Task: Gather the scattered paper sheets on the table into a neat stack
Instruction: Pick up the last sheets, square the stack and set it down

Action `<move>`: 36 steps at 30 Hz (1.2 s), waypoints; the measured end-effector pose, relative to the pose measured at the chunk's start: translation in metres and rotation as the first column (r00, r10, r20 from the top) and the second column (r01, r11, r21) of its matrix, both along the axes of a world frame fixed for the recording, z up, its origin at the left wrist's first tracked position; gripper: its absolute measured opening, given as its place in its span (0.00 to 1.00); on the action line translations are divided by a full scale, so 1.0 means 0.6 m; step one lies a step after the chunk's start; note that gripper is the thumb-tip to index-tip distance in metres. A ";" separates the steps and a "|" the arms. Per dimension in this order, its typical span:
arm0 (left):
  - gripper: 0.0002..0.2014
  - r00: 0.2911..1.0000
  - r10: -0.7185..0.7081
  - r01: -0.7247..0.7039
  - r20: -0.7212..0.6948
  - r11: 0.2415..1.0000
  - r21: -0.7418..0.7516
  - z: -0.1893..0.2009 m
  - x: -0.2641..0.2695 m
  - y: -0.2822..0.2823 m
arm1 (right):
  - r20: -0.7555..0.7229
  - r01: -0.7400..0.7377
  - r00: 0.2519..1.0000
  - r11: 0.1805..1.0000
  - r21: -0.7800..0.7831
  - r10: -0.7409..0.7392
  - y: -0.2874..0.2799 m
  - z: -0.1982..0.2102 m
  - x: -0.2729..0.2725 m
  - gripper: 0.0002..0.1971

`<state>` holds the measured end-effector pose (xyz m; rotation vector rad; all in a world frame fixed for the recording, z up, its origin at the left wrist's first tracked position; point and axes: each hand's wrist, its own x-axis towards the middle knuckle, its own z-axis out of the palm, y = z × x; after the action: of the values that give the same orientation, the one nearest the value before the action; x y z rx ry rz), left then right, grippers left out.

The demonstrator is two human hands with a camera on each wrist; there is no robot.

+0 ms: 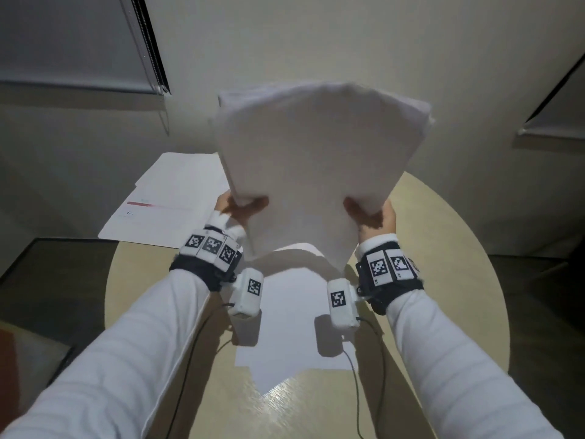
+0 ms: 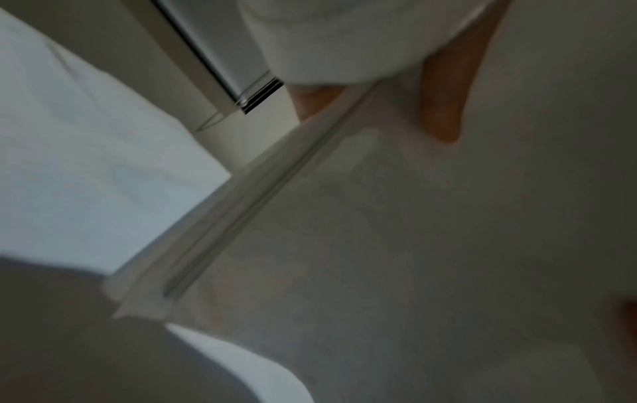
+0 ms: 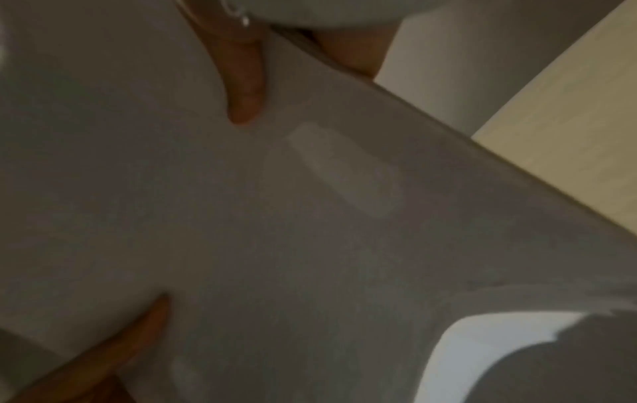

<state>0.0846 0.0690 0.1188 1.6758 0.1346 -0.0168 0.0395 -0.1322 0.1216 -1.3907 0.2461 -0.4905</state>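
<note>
Above the round, pale worktop, the person held a bundle of paper sheets upright in the air with both hands. At the far left of the worktop, several loose sheets lay overlapping and hung over its edge; the topmost one bore a red bar and a little print too small to read. Next came the left hand, which gripped the bundle's lower left edge, thumb on the near face and fingers curled behind. The left wrist view showed that thumb pressed flat against the paper beside the bundle's uneven edge. Below the bundle, between the two forearms, more white sheets lay on the worktop, set at differing angles and partly in shadow. The bundle's top edge looked ragged, its sheets not lined up. On the right, the right hand gripped the lower right edge in the same way, thumb in front. Both wrists wore black straps carrying white marker blocks, and white sleeves covered both arms.
</note>
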 end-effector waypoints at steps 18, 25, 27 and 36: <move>0.15 0.994 0.110 -0.109 0.018 0.993 -0.045 -0.077 -0.010 -0.025 | -0.305 0.091 0.948 0.996 -0.005 -0.088 -0.003 -0.071 0.001 0.21; 0.25 0.994 0.043 -0.052 -0.097 0.994 -0.095 -0.121 -0.026 -0.013 | -0.429 0.031 0.903 0.995 0.090 0.011 0.009 -0.122 -0.028 0.22; 0.31 0.986 0.013 -0.031 -0.168 0.994 -0.108 -0.132 -0.037 -0.015 | -0.466 0.041 0.883 0.979 0.202 0.059 0.024 -0.128 -0.039 0.27; 0.23 0.987 0.132 -0.136 -0.095 0.990 -0.034 -0.126 -0.026 -0.020 | -0.531 0.068 0.847 0.997 0.033 -0.040 0.021 -0.111 -0.015 0.24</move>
<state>0.0691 0.0567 0.0435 1.6226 0.3148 0.0044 0.0305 -0.1198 0.0552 -1.4513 0.7466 -0.1296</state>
